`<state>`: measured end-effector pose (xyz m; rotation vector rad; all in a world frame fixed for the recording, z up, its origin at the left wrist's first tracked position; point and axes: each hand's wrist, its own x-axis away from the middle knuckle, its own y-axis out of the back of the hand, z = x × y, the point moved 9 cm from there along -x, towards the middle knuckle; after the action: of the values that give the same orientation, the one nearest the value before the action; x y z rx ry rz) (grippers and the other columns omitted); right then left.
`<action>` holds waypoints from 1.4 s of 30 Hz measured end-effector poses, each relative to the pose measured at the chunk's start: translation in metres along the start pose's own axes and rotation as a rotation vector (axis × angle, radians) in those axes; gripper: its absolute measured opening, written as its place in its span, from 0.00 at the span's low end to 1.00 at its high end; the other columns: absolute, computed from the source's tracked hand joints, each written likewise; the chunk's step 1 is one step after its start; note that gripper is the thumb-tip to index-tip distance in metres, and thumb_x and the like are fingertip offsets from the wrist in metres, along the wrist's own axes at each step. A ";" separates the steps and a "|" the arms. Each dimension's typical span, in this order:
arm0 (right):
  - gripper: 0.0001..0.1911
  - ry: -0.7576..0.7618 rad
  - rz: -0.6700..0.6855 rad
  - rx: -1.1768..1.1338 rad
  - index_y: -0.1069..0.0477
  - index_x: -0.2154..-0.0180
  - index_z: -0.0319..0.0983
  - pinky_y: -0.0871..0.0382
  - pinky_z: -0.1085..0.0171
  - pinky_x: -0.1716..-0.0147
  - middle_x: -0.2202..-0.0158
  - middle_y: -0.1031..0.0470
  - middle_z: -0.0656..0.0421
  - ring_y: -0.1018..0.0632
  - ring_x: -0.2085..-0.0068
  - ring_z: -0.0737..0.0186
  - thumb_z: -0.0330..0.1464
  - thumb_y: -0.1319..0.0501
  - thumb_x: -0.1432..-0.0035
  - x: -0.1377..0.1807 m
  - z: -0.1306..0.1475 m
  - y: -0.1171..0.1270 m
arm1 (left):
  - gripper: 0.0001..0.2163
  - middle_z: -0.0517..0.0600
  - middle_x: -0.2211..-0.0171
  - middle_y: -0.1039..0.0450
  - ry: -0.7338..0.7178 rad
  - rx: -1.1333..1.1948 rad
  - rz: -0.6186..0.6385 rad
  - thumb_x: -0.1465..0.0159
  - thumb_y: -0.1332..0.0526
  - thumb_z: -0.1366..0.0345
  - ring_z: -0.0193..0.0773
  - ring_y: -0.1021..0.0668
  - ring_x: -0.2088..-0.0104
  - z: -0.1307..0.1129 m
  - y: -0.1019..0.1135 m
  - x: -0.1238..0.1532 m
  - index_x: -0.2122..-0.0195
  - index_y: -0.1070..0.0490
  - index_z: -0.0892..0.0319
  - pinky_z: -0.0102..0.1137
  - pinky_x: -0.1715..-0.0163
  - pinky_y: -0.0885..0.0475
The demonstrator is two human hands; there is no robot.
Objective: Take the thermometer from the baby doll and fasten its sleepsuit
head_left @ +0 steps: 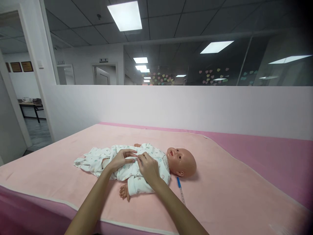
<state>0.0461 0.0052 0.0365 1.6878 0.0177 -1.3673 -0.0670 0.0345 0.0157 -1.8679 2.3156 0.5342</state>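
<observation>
A baby doll (182,161) lies on its back with its head to the right, dressed in a white printed shirt (162,166) and matching trousers (94,160). Over the doll's belly, my left hand (123,159) curves its fingers and thumb around the front edge of the shirt. My right hand (148,168) pinches the same shirt front close beside it, fingertips almost meeting the left ones. Cloth between the fingertips is partly hidden. One doll hand (124,192) sticks out of the near sleeve, below my hands.
A thin clear stick with a blue end (179,182), like a thermometer, lies near the doll's head. Under everything is a pink pad (232,195) over a darker pink cover (264,153). A white half wall (183,107) with glass above borders the far side; a doorway is left.
</observation>
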 end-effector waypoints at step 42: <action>0.08 -0.052 0.018 0.053 0.35 0.64 0.41 0.50 0.68 0.78 0.70 0.31 0.60 0.30 0.71 0.68 0.32 0.52 0.39 -0.001 -0.003 -0.003 | 0.27 0.43 0.77 0.31 0.051 -0.029 -0.090 0.56 0.33 0.65 0.31 0.29 0.74 0.001 0.007 0.001 0.52 0.34 0.59 0.25 0.74 0.36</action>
<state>0.0459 0.0093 0.0348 1.6919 -0.0638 -1.4090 -0.0740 0.0356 0.0159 -2.0111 2.2533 0.5177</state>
